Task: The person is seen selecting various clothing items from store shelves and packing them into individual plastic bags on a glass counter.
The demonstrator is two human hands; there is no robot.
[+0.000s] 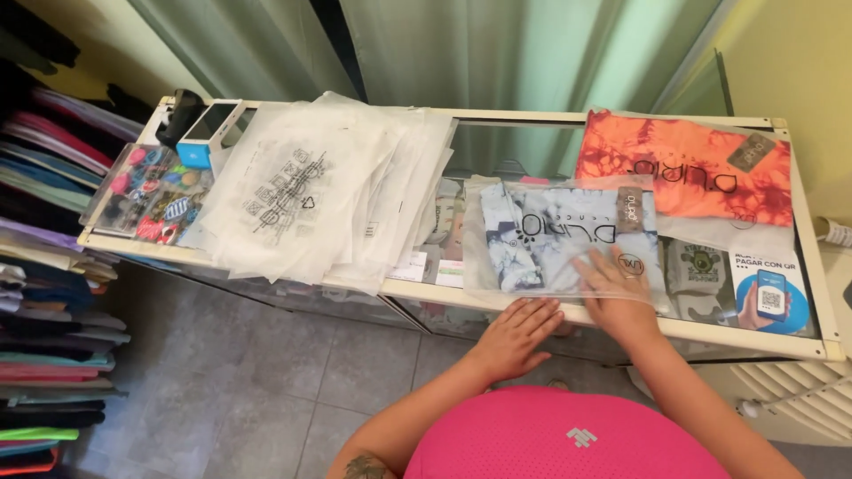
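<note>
A folded blue-and-white tie-dye garment in a clear plastic bag (559, 232) lies on the glass counter top (497, 142). My right hand (617, 288) presses flat on the bag's near right corner, fingers spread. At the bag's near edge my left hand (519, 333) lies flat with fingers together, over the counter's front rim. Neither hand grips anything. Behind the blue garment, at the far right, lies a folded orange tie-dye garment in a clear bag (683, 168).
A stack of translucent white printed bags (319, 191) covers the counter's left half. A clear case of colourful small items (146, 195) and a blue-and-white box (206, 133) sit at the far left. Folded clothes fill shelves (44, 266) on the left. Green curtains hang behind.
</note>
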